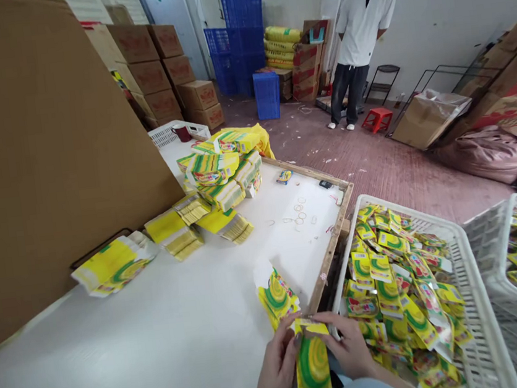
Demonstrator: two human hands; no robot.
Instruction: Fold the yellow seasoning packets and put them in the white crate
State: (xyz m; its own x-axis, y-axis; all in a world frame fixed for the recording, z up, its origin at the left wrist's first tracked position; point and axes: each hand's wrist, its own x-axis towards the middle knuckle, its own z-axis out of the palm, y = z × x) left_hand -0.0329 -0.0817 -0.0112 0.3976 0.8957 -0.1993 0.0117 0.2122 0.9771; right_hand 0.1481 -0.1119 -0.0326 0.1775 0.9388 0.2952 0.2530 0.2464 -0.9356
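Both the left hand (pixel 278 366) and right hand (pixel 351 348) clasped one packet stack (pixel 312 368) — finished bundles (pixel 221 170) lay upper centre, crate (pixel 480 312) lower right nearly full.

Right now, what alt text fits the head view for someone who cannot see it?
The left hand and right hand hold a yellow-and-green packet at the edge of a white table. A white crate full of similar packets sits to the right; a person stands beyond.
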